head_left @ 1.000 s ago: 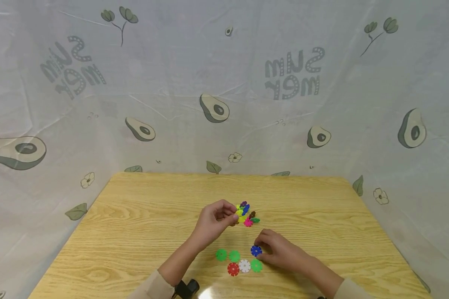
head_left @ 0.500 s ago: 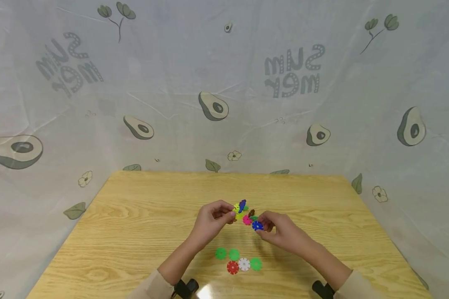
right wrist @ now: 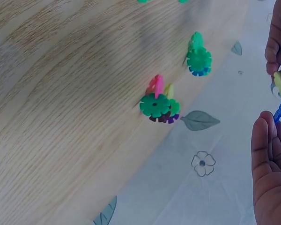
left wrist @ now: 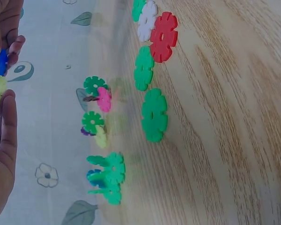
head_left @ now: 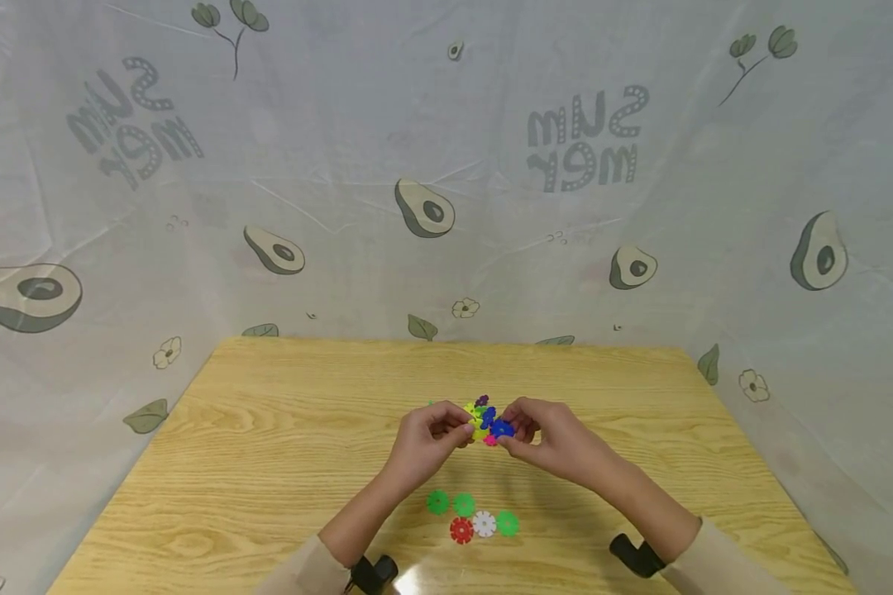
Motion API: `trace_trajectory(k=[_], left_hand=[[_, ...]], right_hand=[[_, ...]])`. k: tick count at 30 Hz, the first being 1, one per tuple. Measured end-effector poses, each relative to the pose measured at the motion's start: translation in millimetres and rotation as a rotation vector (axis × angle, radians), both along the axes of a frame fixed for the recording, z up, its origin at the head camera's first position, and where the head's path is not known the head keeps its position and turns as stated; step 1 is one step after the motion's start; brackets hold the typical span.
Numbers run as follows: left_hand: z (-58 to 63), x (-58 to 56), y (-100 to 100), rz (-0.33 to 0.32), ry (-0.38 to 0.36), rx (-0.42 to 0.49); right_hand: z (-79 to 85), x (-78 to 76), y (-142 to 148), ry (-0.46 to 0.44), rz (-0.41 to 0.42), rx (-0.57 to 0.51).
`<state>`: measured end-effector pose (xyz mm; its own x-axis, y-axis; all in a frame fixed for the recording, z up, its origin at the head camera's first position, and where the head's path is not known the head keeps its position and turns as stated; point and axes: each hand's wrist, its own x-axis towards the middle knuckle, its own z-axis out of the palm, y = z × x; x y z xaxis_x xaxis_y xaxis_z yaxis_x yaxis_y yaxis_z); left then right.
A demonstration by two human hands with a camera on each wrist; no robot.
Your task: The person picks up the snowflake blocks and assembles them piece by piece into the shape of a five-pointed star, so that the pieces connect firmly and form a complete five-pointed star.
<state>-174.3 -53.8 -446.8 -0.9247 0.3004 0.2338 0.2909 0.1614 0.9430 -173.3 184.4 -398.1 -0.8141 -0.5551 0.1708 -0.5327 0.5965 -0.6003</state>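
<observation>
My left hand pinches a yellow snowflake disc between thumb and fingers, above the table. Facing it, my right hand pinches a blue snowflake disc at its rim. Yellow and blue meet in both wrist views; whether their slots are joined I cannot tell. Another blue disc shows beside the yellow one in the head view. On the table nearer me lie loose flat discs: a red one, a white one and several green ones.
Beyond the hands stand small joined clusters: one with a pink disc, one with a pale yellow disc, and a green cluster. The wooden table ends at a printed cloth. Each wrist carries a black camera.
My right hand has lifted the blue disc from beside the loose discs and brought it up and left to the yellow disc. My left hand has stayed nearly in place.
</observation>
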Motion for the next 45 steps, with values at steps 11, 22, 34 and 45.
trace_trajectory(k=[11,22,34,45], left_hand=[[3.0,0.6,0.6,0.007,0.019,-0.014],[8.3,1.7,-2.9,-0.025,0.044,-0.042],[6.0,3.0,-6.6,-0.062,0.065,-0.052],[3.5,3.3,-1.4,0.025,0.016,0.002]], right_hand=[[-0.2,0.4,-2.9,0.034,0.019,-0.032],[-1.4,-3.1,-1.0,0.062,0.103,-0.091],[-6.4,-4.4,-2.5,-0.032,0.147,-0.121],[-9.6,-5.5,-5.3,-0.125,0.065,-0.172]])
